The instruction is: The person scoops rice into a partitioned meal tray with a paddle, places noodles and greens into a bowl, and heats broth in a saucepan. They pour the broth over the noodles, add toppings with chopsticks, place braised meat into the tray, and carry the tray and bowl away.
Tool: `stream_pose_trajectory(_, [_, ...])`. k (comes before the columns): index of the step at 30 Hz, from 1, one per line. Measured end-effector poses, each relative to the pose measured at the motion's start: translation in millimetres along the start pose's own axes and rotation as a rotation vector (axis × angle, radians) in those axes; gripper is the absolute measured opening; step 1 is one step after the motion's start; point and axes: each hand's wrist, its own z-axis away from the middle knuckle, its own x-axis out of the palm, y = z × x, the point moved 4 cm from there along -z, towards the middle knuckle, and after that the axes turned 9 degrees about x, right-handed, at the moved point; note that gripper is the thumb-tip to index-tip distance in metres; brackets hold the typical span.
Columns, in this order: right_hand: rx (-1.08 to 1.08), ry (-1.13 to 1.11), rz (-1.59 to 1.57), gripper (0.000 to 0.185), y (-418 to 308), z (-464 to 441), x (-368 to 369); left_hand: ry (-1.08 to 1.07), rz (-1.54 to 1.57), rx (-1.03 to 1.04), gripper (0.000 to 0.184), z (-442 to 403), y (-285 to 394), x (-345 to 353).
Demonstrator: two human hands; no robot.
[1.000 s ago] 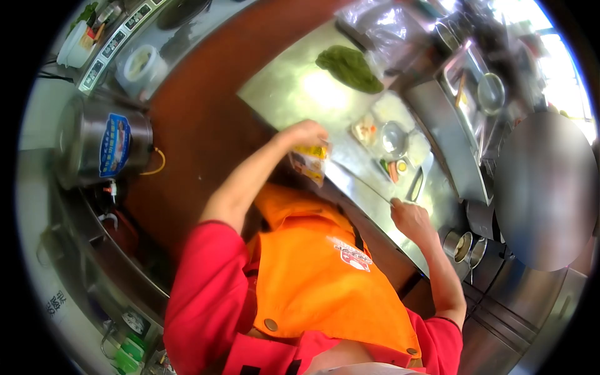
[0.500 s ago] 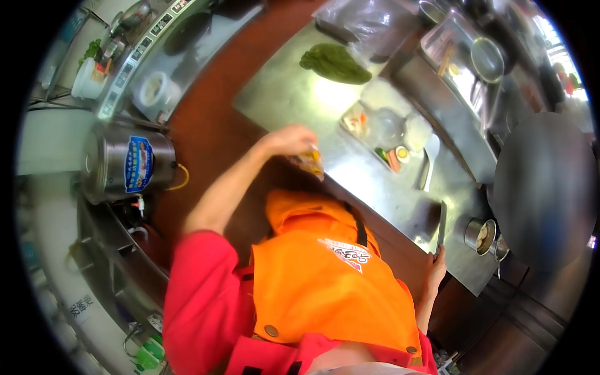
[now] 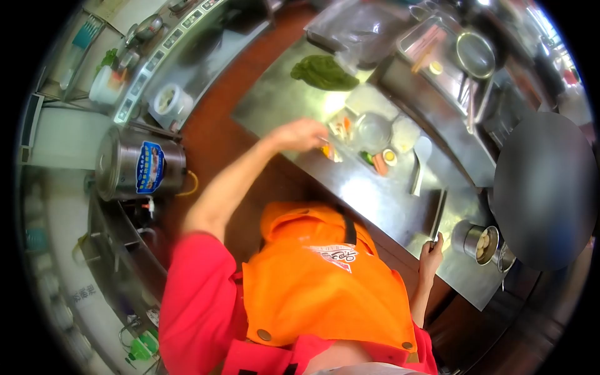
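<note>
My left hand [image 3: 301, 135] is closed over the near edge of the steel table [image 3: 269, 103]. It pinches a small see-through packet with yellow-orange bits [image 3: 329, 150]; its exact kind is blurred. Just beyond lies a clear tray of food [image 3: 347, 115] with shredded pieces and a round clear lid or bowl [image 3: 373, 129]. Beside these are a sausage piece [image 3: 380, 164], a halved boiled egg [image 3: 389, 156] and some green vegetable [image 3: 367, 157]. At the table's right part, my right hand [image 3: 430, 255] is wrapped around the handle of a knife [image 3: 439, 214], its blade pointing away from me.
A pale rice scoop [image 3: 422, 153] lies right of the food. Dark green leaves [image 3: 324, 73] and a plastic bag [image 3: 356, 28] sit farther back. A metal pot [image 3: 484, 244] stands at right, near a large blurred grey disc [image 3: 544, 190]. A steel drum [image 3: 140, 164] stands at left.
My left hand has moved slightly right with the packet, nearer the food tray. My right hand still holds the knife, now a little higher in view. The whole view has shifted slightly.
</note>
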Motion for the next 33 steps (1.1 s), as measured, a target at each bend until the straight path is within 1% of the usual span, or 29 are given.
stream_pose_trajectory(3, [0.054,-0.096,-0.164,0.04,-20.2,5.4,-0.8,0.057,0.019,0.026,0.015,22.6,20.6,-27.1])
stream_pose_trajectory(4, [-0.038,-0.109,-0.198,0.034,-34.4,12.4,-1.3,0.075,0.02,0.031,0.015,32.2,29.7,-37.2])
stream_pose_trajectory(7, [-0.018,-0.379,-0.248,0.034,-67.7,26.9,5.9,0.029,0.016,0.012,0.014,60.3,41.5,-46.7])
stream_pose_trajectory(8, [-0.013,-0.461,-0.202,0.031,-90.6,35.4,8.7,0.022,0.032,-0.014,0.014,70.7,38.6,-43.7])
stream_pose_trajectory(9, [-0.081,-0.484,-0.157,0.029,-99.0,38.1,16.3,-0.01,0.029,-0.019,0.014,75.8,31.0,-34.0])
stream_pose_trajectory(11, [-0.199,-0.555,-0.164,0.019,-123.9,45.3,32.6,-0.073,0.024,-0.028,0.013,79.1,10.0,-4.2])
stream_pose_trajectory(12, [-0.274,-0.579,-0.126,0.02,-135.6,46.4,35.9,-0.098,0.012,-0.079,0.013,75.8,-0.7,12.6])
stream_pose_trajectory(15, [-0.492,-0.608,-0.02,0.021,-173.0,48.8,42.6,-0.109,-0.057,-0.094,0.015,51.0,-56.9,72.0])
stream_pose_trajectory(18, [-0.676,-0.623,0.077,0.023,-208.7,54.7,56.2,-0.261,-0.121,-0.115,0.02,27.7,-85.3,95.9])
stream_pose_trajectory(21, [-0.853,-0.593,0.226,0.023,-226.5,51.1,62.6,-0.107,-0.056,-0.079,0.023,8.3,-94.3,104.6])
stream_pose_trajectory(22, [-0.896,-0.569,0.291,0.022,-232.2,49.8,64.7,-0.116,-0.065,-0.087,0.023,3.0,-96.8,108.0])
stream_pose_trajectory(24, [-0.918,-0.566,0.352,0.021,-239.3,45.6,73.8,-0.135,-0.081,-0.104,0.023,-3.9,-98.4,108.4])
stream_pose_trajectory(28, [-0.972,-0.547,0.44,0.02,-260.9,52.6,100.0,-0.125,-0.063,-0.061,0.021,1.6,-114.6,113.0])
stream_pose_trajectory(33, [-1.009,-0.534,0.597,0.015,-273.2,49.0,98.9,-0.147,-0.112,-0.027,0.019,-11.6,-102.0,118.3])
